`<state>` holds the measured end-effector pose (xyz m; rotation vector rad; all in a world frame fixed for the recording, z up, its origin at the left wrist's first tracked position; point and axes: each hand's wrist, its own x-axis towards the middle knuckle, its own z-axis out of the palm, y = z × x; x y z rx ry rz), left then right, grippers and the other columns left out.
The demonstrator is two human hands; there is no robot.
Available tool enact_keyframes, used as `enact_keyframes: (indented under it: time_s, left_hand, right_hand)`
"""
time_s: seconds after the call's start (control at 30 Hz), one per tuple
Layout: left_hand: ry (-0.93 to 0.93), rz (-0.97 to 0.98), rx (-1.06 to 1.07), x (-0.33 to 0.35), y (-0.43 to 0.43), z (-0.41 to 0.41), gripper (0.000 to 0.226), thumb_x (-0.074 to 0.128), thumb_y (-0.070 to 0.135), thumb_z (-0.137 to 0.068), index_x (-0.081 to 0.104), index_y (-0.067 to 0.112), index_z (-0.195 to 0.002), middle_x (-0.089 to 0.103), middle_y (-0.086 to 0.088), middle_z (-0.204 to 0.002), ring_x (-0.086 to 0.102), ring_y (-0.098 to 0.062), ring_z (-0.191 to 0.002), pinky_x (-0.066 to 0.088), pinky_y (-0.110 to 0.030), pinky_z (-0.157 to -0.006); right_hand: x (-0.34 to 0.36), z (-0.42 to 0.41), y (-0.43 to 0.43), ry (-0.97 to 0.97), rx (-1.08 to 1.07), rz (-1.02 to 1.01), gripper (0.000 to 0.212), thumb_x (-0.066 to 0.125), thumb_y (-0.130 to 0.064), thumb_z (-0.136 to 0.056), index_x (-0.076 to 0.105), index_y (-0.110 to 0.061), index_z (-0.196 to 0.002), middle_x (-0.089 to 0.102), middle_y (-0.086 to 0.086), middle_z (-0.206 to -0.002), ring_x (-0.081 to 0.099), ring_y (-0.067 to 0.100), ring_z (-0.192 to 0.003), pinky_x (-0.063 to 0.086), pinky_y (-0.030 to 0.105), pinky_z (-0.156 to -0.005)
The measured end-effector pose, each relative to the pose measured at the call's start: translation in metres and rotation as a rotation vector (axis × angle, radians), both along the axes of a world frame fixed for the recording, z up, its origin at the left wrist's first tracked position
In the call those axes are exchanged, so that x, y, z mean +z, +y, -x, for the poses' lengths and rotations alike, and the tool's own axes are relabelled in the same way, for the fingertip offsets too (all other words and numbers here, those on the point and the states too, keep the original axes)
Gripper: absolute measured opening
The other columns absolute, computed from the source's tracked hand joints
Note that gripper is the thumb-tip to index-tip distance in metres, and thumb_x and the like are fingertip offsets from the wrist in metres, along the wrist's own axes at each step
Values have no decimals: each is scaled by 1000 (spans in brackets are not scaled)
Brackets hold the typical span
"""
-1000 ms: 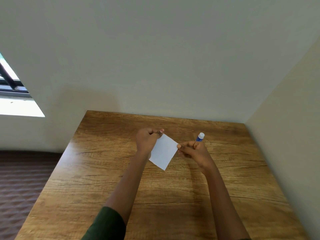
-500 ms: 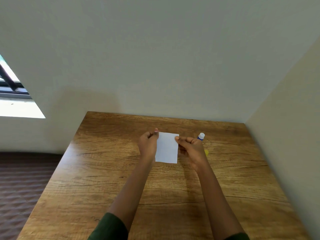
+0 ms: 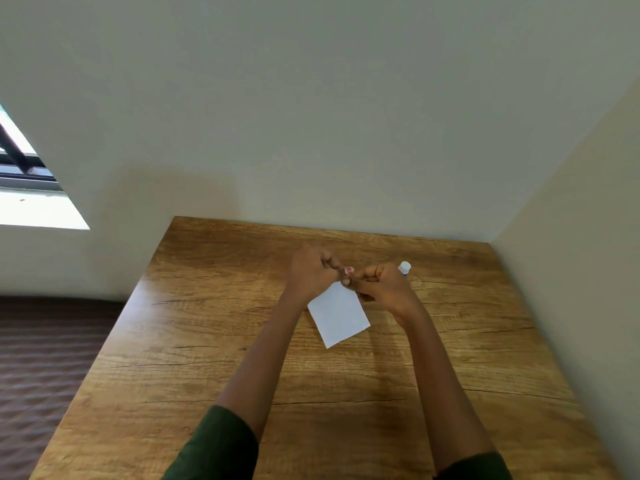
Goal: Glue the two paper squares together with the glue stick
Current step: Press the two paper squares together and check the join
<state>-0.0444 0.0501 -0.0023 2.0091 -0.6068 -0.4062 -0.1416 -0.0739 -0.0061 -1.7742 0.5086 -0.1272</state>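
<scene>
The left hand (image 3: 311, 271) and right hand (image 3: 384, 285) both pinch the top corner of the white paper (image 3: 339, 315), probably to press glued layers together. It hangs below them, toward the wooden table's (image 3: 207, 341) far edge; the glue stick (image 3: 404, 267) stands just behind the right hand
</scene>
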Motion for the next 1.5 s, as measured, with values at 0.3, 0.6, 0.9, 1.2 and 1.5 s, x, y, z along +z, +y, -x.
enact_keyframes:
  time_s: [0.3,0.6,0.9,1.2,1.5]
  left_hand:
    - [55,116,298,-9,4,-2,21,74,30,-78,69,12,-69,62,8,-65,53,-3,-57,36,-21,-51]
    - [204,287,466,-23,6,-3,25,69,33,-82,71,8,-79,67,0,-75,58,-12,-69,41,-26,-61]
    - [771,344,105,-35,18,19,44,73,23,-79,57,7,-117,68,-6,-105,69,-20,-88,59,-34,-73]
    - [670,454,79,-42,10,25,28,69,2,-80,63,-5,-107,72,-15,-92,72,-14,-69,58,-22,-61]
    - [523,311,36,-36,21,14,33,73,3,-77,63,-4,-108,71,-11,-84,71,-12,-62,57,-20,-56]
  right_hand:
    - [-16,25,2,30,-70,-96,11,73,-19,-79,74,-8,-84,75,2,-79,69,9,-66,54,18,-58]
    - [-21,26,1,-16,-250,-105,20,74,-20,-78,73,-4,-89,75,9,-74,70,16,-63,58,24,-57]
    - [-20,20,1,-103,-350,-200,24,71,-15,-80,69,1,-97,73,16,-75,70,16,-58,58,23,-59]
    - [-27,18,14,-47,-253,-99,49,79,-18,-73,59,-4,-116,74,0,-73,72,21,-72,59,33,-70]
    - [-31,20,12,-104,-357,-179,46,79,-13,-72,62,-10,-115,74,2,-69,72,21,-72,58,39,-81]
